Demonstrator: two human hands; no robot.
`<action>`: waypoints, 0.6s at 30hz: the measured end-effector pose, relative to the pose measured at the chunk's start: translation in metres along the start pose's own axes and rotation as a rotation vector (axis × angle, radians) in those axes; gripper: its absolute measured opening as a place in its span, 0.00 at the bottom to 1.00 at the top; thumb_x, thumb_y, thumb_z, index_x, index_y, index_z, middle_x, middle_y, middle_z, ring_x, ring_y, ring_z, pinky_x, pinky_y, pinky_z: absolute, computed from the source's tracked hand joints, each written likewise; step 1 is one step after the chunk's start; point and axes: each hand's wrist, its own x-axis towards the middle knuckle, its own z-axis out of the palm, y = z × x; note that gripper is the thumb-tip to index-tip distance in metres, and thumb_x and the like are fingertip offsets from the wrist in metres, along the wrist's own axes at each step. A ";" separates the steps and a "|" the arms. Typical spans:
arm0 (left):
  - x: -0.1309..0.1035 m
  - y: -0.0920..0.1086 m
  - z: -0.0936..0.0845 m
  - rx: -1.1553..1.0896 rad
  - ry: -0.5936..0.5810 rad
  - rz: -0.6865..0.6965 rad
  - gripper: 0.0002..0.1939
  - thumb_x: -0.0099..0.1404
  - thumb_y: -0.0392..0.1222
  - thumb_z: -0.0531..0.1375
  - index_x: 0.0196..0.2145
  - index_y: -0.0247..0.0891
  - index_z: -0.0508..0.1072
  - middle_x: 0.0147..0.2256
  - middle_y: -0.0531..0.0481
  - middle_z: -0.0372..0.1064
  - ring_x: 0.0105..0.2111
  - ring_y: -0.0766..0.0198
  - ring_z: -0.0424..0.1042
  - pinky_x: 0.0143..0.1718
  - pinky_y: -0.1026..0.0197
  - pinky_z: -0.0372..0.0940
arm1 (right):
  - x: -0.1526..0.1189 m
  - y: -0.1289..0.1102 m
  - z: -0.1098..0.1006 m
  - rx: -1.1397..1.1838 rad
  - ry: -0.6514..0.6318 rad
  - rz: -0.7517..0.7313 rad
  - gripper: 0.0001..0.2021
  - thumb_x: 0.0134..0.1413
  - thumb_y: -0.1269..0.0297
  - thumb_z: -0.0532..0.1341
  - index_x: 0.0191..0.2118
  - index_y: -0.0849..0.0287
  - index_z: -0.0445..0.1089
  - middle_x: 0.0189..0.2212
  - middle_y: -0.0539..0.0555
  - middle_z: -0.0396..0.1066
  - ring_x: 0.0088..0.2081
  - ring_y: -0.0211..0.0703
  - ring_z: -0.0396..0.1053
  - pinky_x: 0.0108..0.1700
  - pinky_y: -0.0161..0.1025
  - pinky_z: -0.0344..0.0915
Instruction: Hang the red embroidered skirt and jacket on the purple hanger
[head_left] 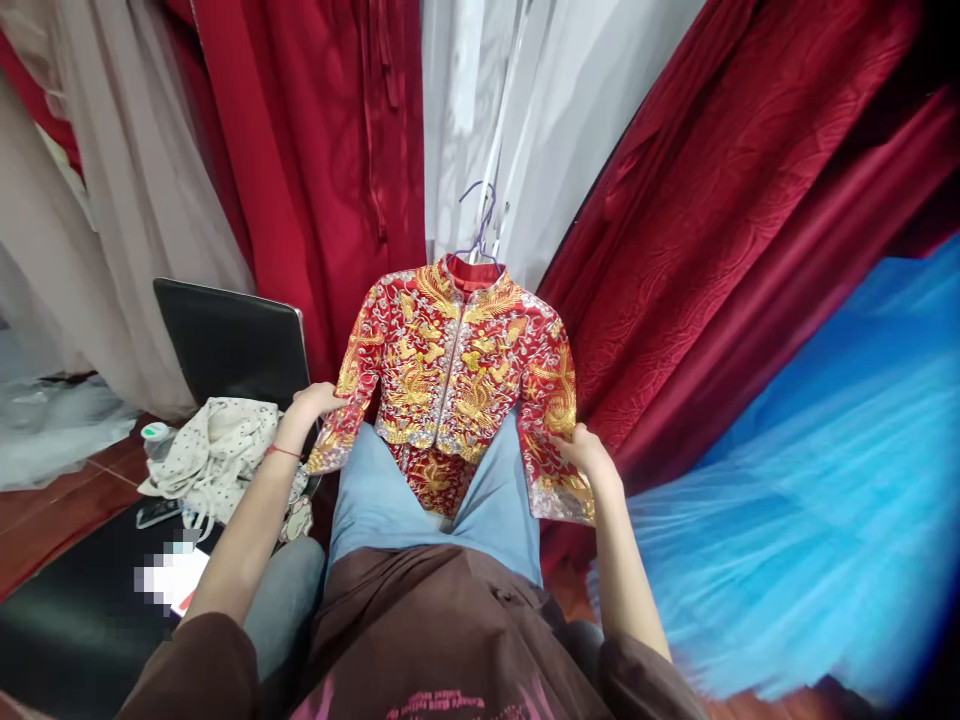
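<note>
In front of me a red jacket (450,360) with gold and silver embroidery hangs on a purple wire hanger (486,215). Its front is closed down the middle, and the hem reaches my knees. My left hand (315,402) is closed on the sleeve at the left, between elbow and cuff. The other sleeve is pinched in my right hand (589,455), a little above its wide silver cuff. Some fingertips of both hands are hidden by the cloth. Below the hem, between my legs, more red embroidered fabric (435,480) shows.
Red gowns (322,150) and white cloth (480,90) hang behind the jacket. A blue tulle skirt (810,480) spreads at the right. At the left, a black chair (232,345) holds a spotted white cloth bag (225,450), a phone (157,513) and a lit screen.
</note>
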 end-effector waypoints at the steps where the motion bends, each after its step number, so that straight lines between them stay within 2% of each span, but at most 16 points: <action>1: 0.002 -0.001 0.001 0.103 0.056 -0.011 0.17 0.50 0.53 0.66 0.31 0.37 0.77 0.35 0.37 0.80 0.38 0.47 0.79 0.33 0.60 0.68 | -0.001 -0.003 0.003 -0.034 0.054 0.015 0.17 0.54 0.56 0.61 0.45 0.64 0.66 0.36 0.69 0.74 0.38 0.60 0.75 0.38 0.48 0.70; 3: 0.005 -0.004 0.003 0.192 0.113 -0.005 0.20 0.54 0.54 0.63 0.37 0.36 0.78 0.43 0.33 0.78 0.43 0.45 0.78 0.35 0.59 0.68 | -0.006 -0.011 0.006 -0.082 0.185 -0.003 0.22 0.57 0.56 0.58 0.50 0.68 0.62 0.42 0.76 0.71 0.41 0.64 0.74 0.40 0.52 0.69; 5: 0.009 -0.006 0.004 0.183 0.104 0.021 0.24 0.56 0.57 0.60 0.41 0.35 0.77 0.46 0.32 0.77 0.44 0.47 0.78 0.35 0.60 0.68 | -0.013 -0.020 0.007 -0.118 0.347 -0.071 0.23 0.58 0.56 0.55 0.52 0.70 0.60 0.46 0.78 0.68 0.44 0.67 0.72 0.42 0.56 0.68; 7: 0.013 -0.008 0.006 0.158 0.079 0.069 0.24 0.55 0.58 0.60 0.39 0.35 0.76 0.45 0.34 0.78 0.41 0.50 0.78 0.34 0.62 0.67 | -0.017 -0.032 0.008 -0.134 0.488 -0.149 0.21 0.59 0.57 0.53 0.52 0.69 0.61 0.46 0.77 0.66 0.46 0.68 0.70 0.43 0.58 0.67; 9: 0.016 -0.008 0.010 0.109 0.021 0.123 0.21 0.52 0.59 0.61 0.33 0.37 0.76 0.40 0.37 0.79 0.38 0.51 0.78 0.32 0.63 0.66 | -0.016 -0.047 0.009 -0.104 0.543 -0.250 0.18 0.60 0.58 0.52 0.50 0.66 0.63 0.45 0.74 0.67 0.47 0.66 0.69 0.45 0.57 0.67; 11: 0.019 -0.007 0.016 0.067 -0.035 0.163 0.18 0.48 0.58 0.62 0.26 0.39 0.73 0.34 0.40 0.79 0.35 0.52 0.77 0.30 0.62 0.65 | -0.009 -0.068 0.008 -0.025 0.482 -0.369 0.15 0.60 0.59 0.52 0.46 0.63 0.66 0.44 0.70 0.69 0.47 0.60 0.69 0.48 0.54 0.66; 14: 0.022 -0.002 0.023 0.046 -0.095 0.193 0.16 0.45 0.57 0.63 0.19 0.41 0.69 0.27 0.45 0.77 0.30 0.54 0.75 0.30 0.61 0.64 | 0.013 -0.115 0.004 0.144 0.268 -0.508 0.08 0.59 0.62 0.55 0.39 0.59 0.68 0.41 0.62 0.72 0.44 0.52 0.70 0.50 0.48 0.66; 16: 0.025 -0.001 0.027 0.032 -0.129 0.222 0.16 0.46 0.57 0.62 0.19 0.41 0.69 0.26 0.46 0.76 0.29 0.55 0.74 0.30 0.61 0.64 | 0.032 -0.152 0.004 0.321 0.149 -0.498 0.04 0.56 0.64 0.59 0.36 0.58 0.68 0.40 0.58 0.74 0.43 0.48 0.71 0.49 0.46 0.67; 18: 0.029 -0.003 0.031 0.002 -0.145 0.245 0.17 0.46 0.58 0.62 0.21 0.41 0.70 0.28 0.46 0.76 0.30 0.55 0.73 0.31 0.61 0.64 | 0.053 -0.188 0.005 0.645 -0.021 -0.386 0.03 0.56 0.66 0.61 0.36 0.59 0.68 0.38 0.56 0.75 0.40 0.44 0.73 0.48 0.42 0.68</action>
